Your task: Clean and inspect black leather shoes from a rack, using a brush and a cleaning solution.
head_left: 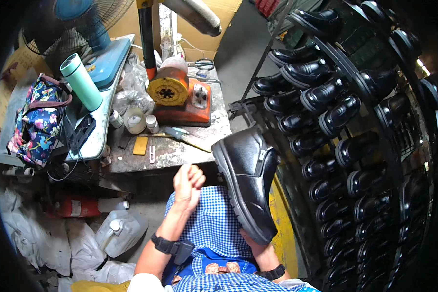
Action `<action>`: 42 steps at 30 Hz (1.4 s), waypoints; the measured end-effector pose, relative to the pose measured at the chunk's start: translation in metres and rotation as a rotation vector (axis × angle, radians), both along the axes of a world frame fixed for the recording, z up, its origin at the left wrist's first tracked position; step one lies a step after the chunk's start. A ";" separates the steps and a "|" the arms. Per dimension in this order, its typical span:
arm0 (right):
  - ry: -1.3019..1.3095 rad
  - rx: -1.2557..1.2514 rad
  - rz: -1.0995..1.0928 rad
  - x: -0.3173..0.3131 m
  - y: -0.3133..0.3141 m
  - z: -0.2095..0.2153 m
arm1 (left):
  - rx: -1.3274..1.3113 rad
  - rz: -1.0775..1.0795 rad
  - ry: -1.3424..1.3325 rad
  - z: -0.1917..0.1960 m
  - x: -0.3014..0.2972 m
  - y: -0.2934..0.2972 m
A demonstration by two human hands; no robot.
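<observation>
A black leather ankle boot (246, 182) with a thick ridged sole hangs tilted over my lap, its sole edge toward the left. My right hand (251, 242) holds it from beneath and behind; most of the fingers are hidden by the boot. My left hand (188, 184) is raised over the bench's front edge, a little left of the boot and apart from it. Its fingers are curled closed, and what they hold, if anything, does not show. A blue checked apron (210, 207) covers my lap.
On the workbench (173, 158) stand an orange machine (184, 104), small jars, a yellow block (140, 145) and a brush-like tool (187, 138). A mint bottle (81, 82) and floral bag (40, 121) are at left. Racks of black shoes (326, 97) fill the right. A plastic jug (121, 232) lies low left.
</observation>
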State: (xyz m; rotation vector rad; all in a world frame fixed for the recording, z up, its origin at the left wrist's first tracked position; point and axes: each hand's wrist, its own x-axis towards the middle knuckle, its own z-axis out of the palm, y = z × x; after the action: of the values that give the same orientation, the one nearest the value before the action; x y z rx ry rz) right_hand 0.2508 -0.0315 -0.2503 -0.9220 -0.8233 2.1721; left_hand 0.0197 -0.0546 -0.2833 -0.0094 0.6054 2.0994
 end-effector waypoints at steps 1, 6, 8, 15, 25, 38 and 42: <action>0.044 -0.071 -0.015 0.007 0.005 -0.005 | -0.047 0.025 0.061 -0.001 -0.004 -0.004; 0.252 -0.324 -0.066 0.034 0.029 -0.016 | -0.251 0.053 0.279 -0.010 -0.008 -0.028; 0.063 0.273 0.052 0.024 0.043 0.007 | -0.435 0.060 0.538 -0.025 -0.005 -0.037; -0.645 1.213 -0.129 0.008 0.055 0.046 | -0.756 0.126 1.118 -0.066 0.016 -0.056; -0.073 1.119 -0.574 -0.056 0.172 0.140 | -0.755 0.179 1.318 -0.082 0.017 -0.054; 0.805 0.522 -0.082 -0.022 0.213 0.078 | -0.818 0.205 1.451 -0.072 0.024 -0.056; 0.478 0.347 -0.521 -0.013 0.193 0.052 | -0.782 0.195 1.457 -0.066 0.021 -0.053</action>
State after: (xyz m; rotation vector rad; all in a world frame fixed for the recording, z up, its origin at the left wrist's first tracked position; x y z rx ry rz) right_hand 0.2376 0.1618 -0.1978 -0.3593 -0.6078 1.6243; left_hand 0.0406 -0.1077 -0.3492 1.1046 2.2773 1.5935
